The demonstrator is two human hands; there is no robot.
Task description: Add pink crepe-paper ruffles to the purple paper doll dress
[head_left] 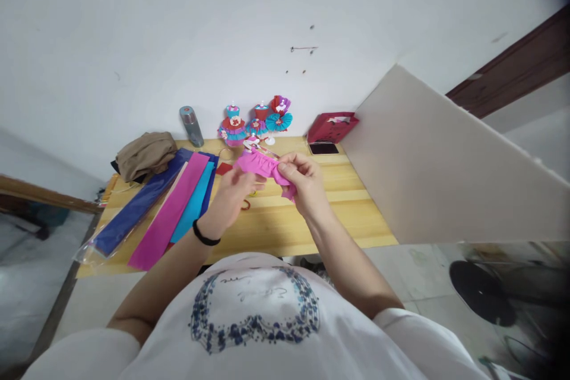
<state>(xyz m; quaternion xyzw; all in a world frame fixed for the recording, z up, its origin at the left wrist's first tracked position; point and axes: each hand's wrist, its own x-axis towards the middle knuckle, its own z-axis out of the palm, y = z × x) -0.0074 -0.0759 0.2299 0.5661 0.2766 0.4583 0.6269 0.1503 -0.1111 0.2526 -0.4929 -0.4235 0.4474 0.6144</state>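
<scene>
Over the middle of the table, a bright pink ruffled strip [262, 164], which looks like gathered crepe paper, hangs stretched sideways. My right hand [303, 180] pinches its right part between thumb and fingers, and a short end dangles below them. At the strip's left part is my left hand [234, 193], slightly blurred, its fingers loosely stretched along the lower edge; whether they touch it is unclear. Just behind the strip stands a small white and pink figure [252, 142], partly covered. Under the hands lies a red ring-shaped piece [246, 205].
Folded pink crepe paper [171, 208], blue sheets [191, 202] and a plastic-wrapped dark blue pack [142, 205] lie left. Behind are brown cloth [146, 154], a thermos [191, 126] and ruffled paper dresses [234, 124]. A red bag [332, 127], phone [323, 148] and upright panel [436, 166] stand right.
</scene>
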